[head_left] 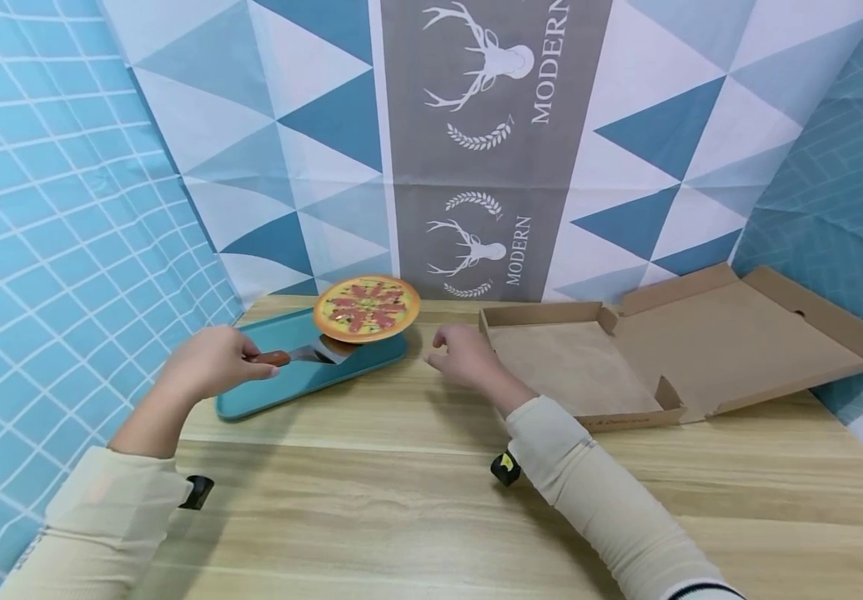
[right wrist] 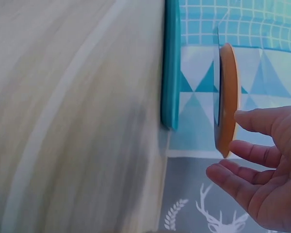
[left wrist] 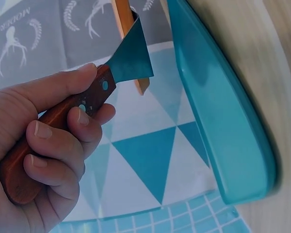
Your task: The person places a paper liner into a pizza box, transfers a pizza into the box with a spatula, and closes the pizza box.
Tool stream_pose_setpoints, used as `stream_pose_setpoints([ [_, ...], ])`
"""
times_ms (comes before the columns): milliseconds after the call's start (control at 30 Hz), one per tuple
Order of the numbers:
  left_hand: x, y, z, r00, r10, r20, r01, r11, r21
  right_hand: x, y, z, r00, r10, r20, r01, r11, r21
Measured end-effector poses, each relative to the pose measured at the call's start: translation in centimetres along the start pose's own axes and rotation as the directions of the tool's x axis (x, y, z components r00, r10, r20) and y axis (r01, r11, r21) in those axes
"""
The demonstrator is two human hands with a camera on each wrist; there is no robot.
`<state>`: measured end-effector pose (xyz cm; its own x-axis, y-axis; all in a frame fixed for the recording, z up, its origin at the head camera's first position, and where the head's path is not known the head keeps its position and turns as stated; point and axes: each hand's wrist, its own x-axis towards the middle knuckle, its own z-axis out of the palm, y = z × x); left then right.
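Note:
My left hand (head_left: 213, 367) grips the reddish-brown wooden handle of a metal spatula (left wrist: 132, 58), fingers curled round it and thumb along the top. On the spatula's blade rests a pizza (head_left: 366, 308) with red strips and a yellow topping. It is raised over a teal tray (head_left: 281, 385), which lies on the table. My right hand (head_left: 464, 357) hovers right of the pizza with nothing in it. In the right wrist view its fingers (right wrist: 254, 153) are spread and slightly bent by the pizza's rim; whether they touch it I cannot tell.
An opened cardboard pizza box (head_left: 574, 362) sits on the right of the wooden table (head_left: 371, 508), its lid (head_left: 746, 333) folded out to the right. Behind stands a patterned cloth wall (head_left: 476, 183); a blue checked one (head_left: 63, 250) borders the left.

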<state>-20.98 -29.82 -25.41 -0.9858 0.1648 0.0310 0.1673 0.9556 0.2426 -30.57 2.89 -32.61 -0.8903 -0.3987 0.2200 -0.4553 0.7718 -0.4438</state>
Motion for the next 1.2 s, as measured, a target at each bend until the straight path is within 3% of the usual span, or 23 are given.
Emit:
stream_pose_setpoints([
  [233, 0.3, 1.4, -0.2, 1.0, 0.027, 0.004, -0.027, 1.0, 0.016, -1.4, 1.4, -2.0, 0.999, 0.004, -0.037, -0.004, 1.0, 0.007],
  [533, 1.3, 3.2, -0.3, 0.998, 0.052, 0.032, -0.053, 0.999, 0.009, -3.2, 3.9, -3.9, 0.996, 0.082, -0.041, -0.08, 0.996, 0.04],
  [733, 2.0, 4.3, -0.6, 0.994, 0.108, 0.03, -0.108, 0.994, -0.014, -4.5, 5.7, -5.6, 0.991, 0.125, -0.054, -0.122, 0.991, 0.046],
  [1000, 2.5, 5.8, -0.9, 0.986, 0.167, 0.003, -0.167, 0.985, 0.035, -6.5, 9.1, -7.3, 0.992, 0.092, -0.088, -0.092, 0.996, -0.002],
  [1200, 2.8, 6.9, -0.5, 0.982, 0.189, -0.013, -0.187, 0.98, 0.063, -8.4, 11.0, -8.2, 0.987, 0.118, -0.108, -0.118, 0.993, 0.006],
])
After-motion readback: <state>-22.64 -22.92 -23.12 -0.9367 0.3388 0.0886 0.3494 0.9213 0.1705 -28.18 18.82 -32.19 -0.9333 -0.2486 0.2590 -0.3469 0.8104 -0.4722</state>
